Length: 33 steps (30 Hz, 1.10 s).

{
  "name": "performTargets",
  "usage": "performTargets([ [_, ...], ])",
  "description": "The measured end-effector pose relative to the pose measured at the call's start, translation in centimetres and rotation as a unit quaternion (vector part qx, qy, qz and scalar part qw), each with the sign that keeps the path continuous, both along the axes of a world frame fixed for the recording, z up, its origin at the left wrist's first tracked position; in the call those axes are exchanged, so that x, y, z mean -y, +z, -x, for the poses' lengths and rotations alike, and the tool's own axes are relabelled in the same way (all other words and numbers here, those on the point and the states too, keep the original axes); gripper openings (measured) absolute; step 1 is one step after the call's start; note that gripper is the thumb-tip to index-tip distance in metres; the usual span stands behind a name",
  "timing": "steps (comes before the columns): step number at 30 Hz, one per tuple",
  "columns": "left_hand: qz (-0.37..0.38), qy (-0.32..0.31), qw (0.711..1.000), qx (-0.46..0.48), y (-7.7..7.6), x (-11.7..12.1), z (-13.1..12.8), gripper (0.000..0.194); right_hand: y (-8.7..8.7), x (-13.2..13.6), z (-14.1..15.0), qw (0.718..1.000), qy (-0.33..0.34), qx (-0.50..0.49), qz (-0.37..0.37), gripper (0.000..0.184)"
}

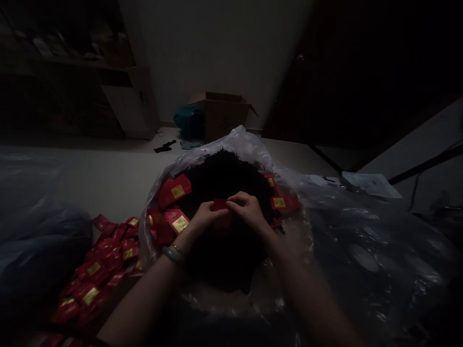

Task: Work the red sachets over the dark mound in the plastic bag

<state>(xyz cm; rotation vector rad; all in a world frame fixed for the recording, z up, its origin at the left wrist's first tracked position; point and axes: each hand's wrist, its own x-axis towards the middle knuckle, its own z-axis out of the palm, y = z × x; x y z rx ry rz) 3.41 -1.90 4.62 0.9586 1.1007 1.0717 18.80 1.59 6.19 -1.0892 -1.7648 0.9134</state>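
Note:
My left hand (203, 216) and my right hand (248, 208) are closed on a small red packet (221, 206) between them, gripping its upper edge from both sides. They are over a heap of dark loose stuff (224, 168), possibly tea leaves, in a large clear plastic bag (240, 137) that is spread open. More red packets with gold labels lie at the bag's left side, among them an upper packet (173, 190) and a lower packet (178, 221). On the right side is another red packet (285, 202). Dim light hides whether the held packet is open.
A pile of red packets (96, 270) covers the floor at the left, beside a dark plastic-wrapped bundle (39, 250). Clear plastic sheeting (376, 246) stretches along the right. Further off stand a cardboard box (226, 118), a teal bag (190, 121) and a cabinet (126, 103).

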Motion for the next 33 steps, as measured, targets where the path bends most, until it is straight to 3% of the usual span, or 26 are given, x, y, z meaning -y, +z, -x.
performTargets([
  [7, 0.036, 0.009, 0.999, 0.003, -0.6, 0.0, -0.5, 0.039, -0.5, -0.2, 0.3, 0.998, 0.002, 0.004, 0.057, 0.019],
  [10, 0.051, 0.024, 0.998, 0.026, -0.9, -0.1, -0.5, 0.044, -0.1, -0.9, -0.8, 0.994, -0.002, 0.08, 0.076, 0.031],
  [12, 0.057, 0.034, 0.997, 0.04, -0.9, -0.2, -0.4, 0.046, 0.2, -1.4, -2.2, 0.98, -0.027, 0.181, 0.074, 0.036],
  [14, 0.058, 0.04, 0.996, 0.052, -0.8, -0.3, -0.2, 0.048, 0.3, -1.7, -3.5, 0.94, -0.05, 0.329, 0.074, 0.03],
  [17, 0.06, 0.05, 0.995, 0.067, -0.6, -0.5, 0.0, 0.05, -0.1, -1.5, -4.2, 0.842, -0.044, 0.516, 0.152, 0.051],
  [18, 0.061, 0.055, 0.994, 0.071, -0.5, -0.5, 0.0, 0.051, -0.4, -1.4, -4.1, 0.82, -0.041, 0.545, 0.169, 0.056],
  [20, 0.063, 0.061, 0.993, 0.079, -0.3, -0.5, 0.1, 0.053, -1.1, -1.0, -3.3, 0.806, -0.041, 0.563, 0.176, 0.057],
  [27, 0.071, 0.043, 0.993, 0.08, 0.0, -0.3, 0.3, 0.048, -2.6, -1.1, -2.0, 0.83, -0.045, 0.537, 0.144, 0.053],
  [33, 0.066, 0.03, 0.995, 0.068, -0.1, -0.5, 0.7, 0.049, -1.7, -2.7, -4.2, 0.942, -0.005, 0.313, 0.119, 0.047],
])
